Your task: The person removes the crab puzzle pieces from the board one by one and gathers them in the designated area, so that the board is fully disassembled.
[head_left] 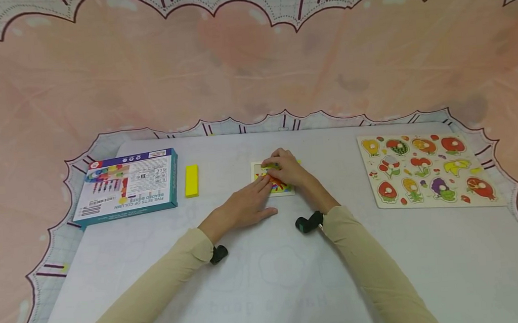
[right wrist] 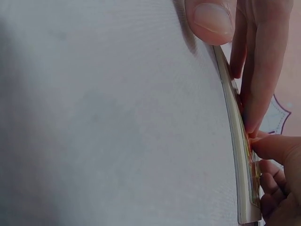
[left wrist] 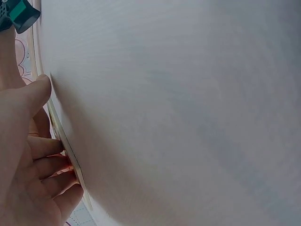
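A small, colourful picture board [head_left: 281,192] with a pale rim, seemingly a puzzle, lies beneath both hands. My left hand [head_left: 246,207] rests its nearly straight fingers on the board's left part, thumb spread toward the table. In the left wrist view, the left fingertips [left wrist: 73,195] lie along the board's edge. From the right, my right hand [head_left: 288,170] reaches over the board with bent fingers. Its thumb [right wrist: 273,147] touches an orange-red patch beside the left fingertips. The fingers cover much of the picture, and whether the right hand pinches a loose piece is hidden.
A blue-and-white box [head_left: 126,187] with upside-down print lies at the left. Beside it is a yellow rectangular block [head_left: 191,181]. A large fruit puzzle board [head_left: 395,207] occupies the right side. The white tabletop [head_left: 267,267] has a scalloped-patterned cloth around its edges.
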The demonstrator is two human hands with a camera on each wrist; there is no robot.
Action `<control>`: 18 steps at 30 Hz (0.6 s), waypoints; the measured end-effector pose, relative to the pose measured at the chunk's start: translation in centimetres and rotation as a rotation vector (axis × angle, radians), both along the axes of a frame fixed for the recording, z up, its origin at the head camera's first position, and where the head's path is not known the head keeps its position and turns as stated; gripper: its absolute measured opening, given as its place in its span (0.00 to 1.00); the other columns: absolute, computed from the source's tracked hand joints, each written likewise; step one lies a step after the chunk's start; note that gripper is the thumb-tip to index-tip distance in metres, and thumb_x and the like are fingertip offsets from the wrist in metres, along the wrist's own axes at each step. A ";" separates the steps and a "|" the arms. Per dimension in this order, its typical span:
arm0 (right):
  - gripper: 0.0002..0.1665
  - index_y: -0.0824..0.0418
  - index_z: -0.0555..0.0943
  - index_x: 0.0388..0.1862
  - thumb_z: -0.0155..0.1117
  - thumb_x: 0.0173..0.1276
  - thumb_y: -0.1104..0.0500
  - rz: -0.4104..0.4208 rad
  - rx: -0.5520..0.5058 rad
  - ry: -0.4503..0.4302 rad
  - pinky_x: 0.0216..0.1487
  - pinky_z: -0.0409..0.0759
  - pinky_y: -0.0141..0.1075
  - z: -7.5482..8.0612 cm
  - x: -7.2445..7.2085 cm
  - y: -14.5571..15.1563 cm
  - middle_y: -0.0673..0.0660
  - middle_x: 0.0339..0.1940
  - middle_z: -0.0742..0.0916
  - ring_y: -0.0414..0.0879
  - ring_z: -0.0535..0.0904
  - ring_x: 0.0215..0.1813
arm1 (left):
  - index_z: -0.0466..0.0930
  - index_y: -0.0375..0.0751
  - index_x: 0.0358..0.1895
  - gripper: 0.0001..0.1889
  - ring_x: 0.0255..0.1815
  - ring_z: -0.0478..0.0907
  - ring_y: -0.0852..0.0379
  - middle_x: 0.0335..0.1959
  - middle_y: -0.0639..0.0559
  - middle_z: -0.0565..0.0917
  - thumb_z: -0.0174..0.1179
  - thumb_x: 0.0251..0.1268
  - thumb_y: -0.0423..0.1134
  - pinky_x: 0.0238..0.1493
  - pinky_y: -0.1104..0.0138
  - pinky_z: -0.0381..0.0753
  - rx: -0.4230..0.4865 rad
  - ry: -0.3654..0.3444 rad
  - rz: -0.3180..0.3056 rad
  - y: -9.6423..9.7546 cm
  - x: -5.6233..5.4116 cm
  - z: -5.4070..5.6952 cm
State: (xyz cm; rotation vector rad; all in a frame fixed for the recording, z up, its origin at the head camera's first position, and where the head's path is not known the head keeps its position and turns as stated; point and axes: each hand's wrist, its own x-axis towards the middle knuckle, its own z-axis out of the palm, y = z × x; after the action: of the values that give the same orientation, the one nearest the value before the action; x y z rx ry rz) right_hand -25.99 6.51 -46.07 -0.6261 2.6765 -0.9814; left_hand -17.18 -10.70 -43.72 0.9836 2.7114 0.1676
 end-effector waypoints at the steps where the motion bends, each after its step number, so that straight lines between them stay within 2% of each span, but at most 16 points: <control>1: 0.16 0.55 0.83 0.55 0.59 0.71 0.59 0.000 -0.005 -0.006 0.60 0.68 0.47 0.0 0.0 0.0 0.61 0.56 0.75 0.55 0.66 0.60 | 0.51 0.32 0.75 0.42 0.81 0.47 0.47 0.79 0.39 0.50 0.48 0.72 0.60 0.79 0.58 0.52 0.000 0.002 -0.002 0.0 0.0 0.0; 8: 0.15 0.56 0.83 0.55 0.59 0.71 0.60 0.007 -0.018 0.003 0.58 0.69 0.47 0.0 -0.1 0.0 0.62 0.56 0.75 0.56 0.65 0.60 | 0.52 0.32 0.75 0.41 0.80 0.48 0.47 0.79 0.39 0.50 0.48 0.72 0.60 0.79 0.58 0.52 0.001 0.018 -0.012 0.0 0.0 0.0; 18: 0.15 0.58 0.82 0.55 0.60 0.71 0.60 -0.007 -0.060 -0.033 0.61 0.69 0.46 0.2 0.1 0.0 0.62 0.55 0.73 0.55 0.67 0.59 | 0.52 0.33 0.76 0.42 0.81 0.47 0.48 0.79 0.40 0.49 0.47 0.72 0.61 0.79 0.59 0.51 -0.015 0.007 -0.006 -0.1 0.0 0.1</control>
State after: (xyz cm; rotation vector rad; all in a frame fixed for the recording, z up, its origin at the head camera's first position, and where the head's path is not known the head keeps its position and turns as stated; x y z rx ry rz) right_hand -25.85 6.50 -45.83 -0.6068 2.6312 -1.0682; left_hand -17.22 -10.76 -43.66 0.9895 2.7117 0.1424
